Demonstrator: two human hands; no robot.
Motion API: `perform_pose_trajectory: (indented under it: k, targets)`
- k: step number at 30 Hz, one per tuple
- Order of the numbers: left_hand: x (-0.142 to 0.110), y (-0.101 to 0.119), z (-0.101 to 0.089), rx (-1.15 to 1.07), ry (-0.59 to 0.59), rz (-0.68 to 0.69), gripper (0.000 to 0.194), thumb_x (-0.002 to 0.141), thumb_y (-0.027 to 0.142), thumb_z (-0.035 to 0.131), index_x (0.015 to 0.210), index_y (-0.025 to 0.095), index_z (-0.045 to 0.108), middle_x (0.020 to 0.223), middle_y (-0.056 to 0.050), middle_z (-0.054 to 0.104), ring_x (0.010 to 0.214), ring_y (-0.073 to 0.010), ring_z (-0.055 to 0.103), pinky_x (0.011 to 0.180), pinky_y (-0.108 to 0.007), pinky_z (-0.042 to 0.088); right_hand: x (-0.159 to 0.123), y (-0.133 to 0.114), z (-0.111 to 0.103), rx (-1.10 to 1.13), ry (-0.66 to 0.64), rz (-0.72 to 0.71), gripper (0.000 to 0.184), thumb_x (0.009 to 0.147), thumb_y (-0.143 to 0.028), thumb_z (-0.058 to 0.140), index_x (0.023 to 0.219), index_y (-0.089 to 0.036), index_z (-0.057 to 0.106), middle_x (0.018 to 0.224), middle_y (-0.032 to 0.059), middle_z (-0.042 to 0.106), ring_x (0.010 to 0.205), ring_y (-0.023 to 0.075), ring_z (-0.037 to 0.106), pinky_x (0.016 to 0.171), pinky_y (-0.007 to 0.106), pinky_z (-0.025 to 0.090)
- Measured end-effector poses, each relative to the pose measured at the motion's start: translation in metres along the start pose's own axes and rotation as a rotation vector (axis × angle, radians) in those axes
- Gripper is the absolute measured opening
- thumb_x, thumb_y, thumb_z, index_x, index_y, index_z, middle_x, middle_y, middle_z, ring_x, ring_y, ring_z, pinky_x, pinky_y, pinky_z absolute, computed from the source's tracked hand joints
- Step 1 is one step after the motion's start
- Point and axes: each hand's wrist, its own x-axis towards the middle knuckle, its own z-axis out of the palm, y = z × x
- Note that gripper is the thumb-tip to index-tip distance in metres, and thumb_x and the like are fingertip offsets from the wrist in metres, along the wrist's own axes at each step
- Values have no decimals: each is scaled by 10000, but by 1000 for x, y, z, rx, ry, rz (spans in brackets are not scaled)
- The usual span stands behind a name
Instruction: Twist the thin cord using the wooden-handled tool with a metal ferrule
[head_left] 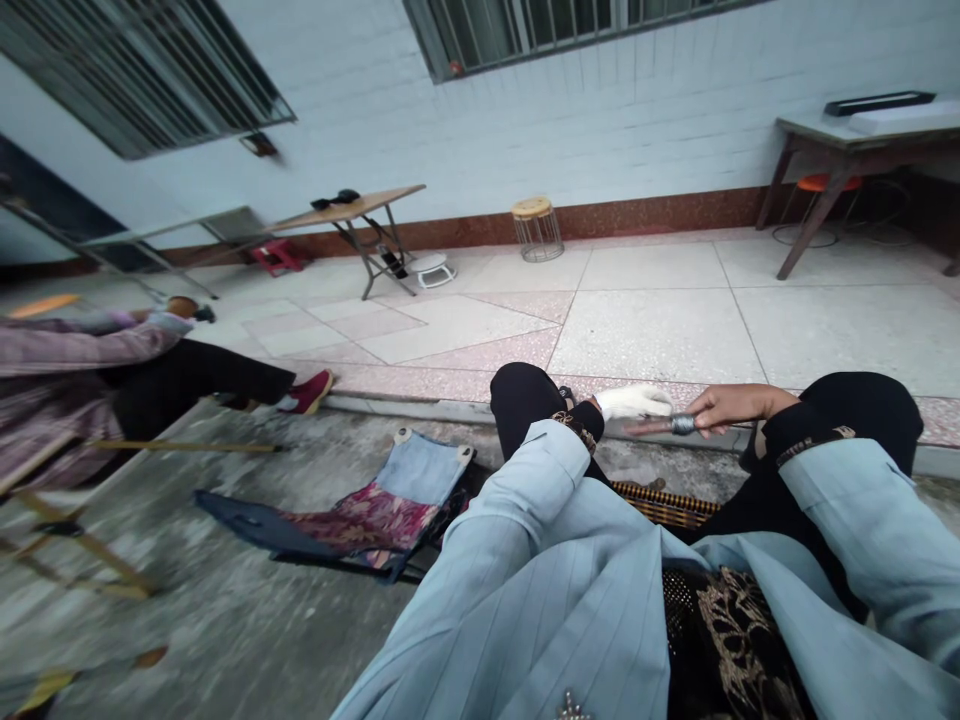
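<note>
My left hand (636, 401), in a white glove, is over my left knee with its fingers stretched to the right. Just below those fingers runs the reddish-brown end of a short tool with a grey wrapped band (682, 424); whether the glove touches it is unclear. My right hand (739, 408), bare, is closed around the tool's other end near my right knee. Blur hides what kind of tool it is. Between my legs shows a black-and-yellow woven surface (667, 505).
A low folding chair (375, 520) lies to my left. Beyond it sits another person (82, 370) with a red shoe, near a wooden frame (82, 540). A raised tiled floor (645, 310) holds a wire stool (537, 230), a folding table (360, 207) and a desk (847, 135).
</note>
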Motion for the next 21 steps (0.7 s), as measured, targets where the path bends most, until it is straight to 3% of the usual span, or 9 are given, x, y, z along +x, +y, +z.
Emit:
perform_pose_trajectory:
  k: [3,7,9,12,14,16,19,21]
  targets:
    - [1,10,4,-10,-32,80,367,821,506,619,838,143,671,646,-30,538,668,-160,545,641,-276,450,-6,-9,-2,200,302,-143,423,808,-524,674,966,-134,706,758,16,635,584,90,479,557,225,381]
    - [1,16,8,-14,-130,127,408,864,533,565,850,132,639,625,11,484,573,-100,449,572,-225,406,-7,-7,-8,522,772,-312,422,731,-536,747,870,-146,665,798,42,636,574,93,486,520,229,393]
    - [2,16,9,12,-159,101,411,859,536,571,837,131,638,609,18,470,551,-93,424,550,-219,398,-4,-2,-13,599,950,-285,405,698,-509,777,843,-154,646,805,57,642,568,99,494,505,231,404]
    - [1,16,11,57,-123,51,369,835,509,608,855,145,664,612,9,489,556,-103,444,552,-231,420,3,9,-20,575,1124,-97,334,731,-466,736,803,-161,620,784,79,653,548,111,498,481,236,402]
    - [-1,16,12,79,-84,35,332,804,483,646,871,159,676,625,-6,518,580,-122,482,570,-250,440,7,14,-22,410,1153,67,286,800,-446,651,777,-163,614,747,84,655,531,117,496,482,241,393]
    - [-3,14,12,96,-43,25,341,764,481,680,886,163,682,640,-21,544,617,-151,529,593,-278,457,11,18,-23,105,1105,260,268,843,-412,586,766,-160,634,699,80,655,543,133,522,502,247,386]
    - [-6,9,9,106,-10,21,380,726,527,691,868,175,691,635,-39,558,670,-194,575,622,-309,473,17,21,-19,-401,940,476,253,850,-377,563,817,-161,690,732,91,688,669,186,612,576,266,392]
    - [-8,4,6,104,7,29,390,713,567,684,820,193,699,608,-46,550,690,-211,587,637,-316,478,20,24,-15,-591,767,479,240,838,-366,577,839,-165,709,787,101,706,754,212,640,624,275,397]
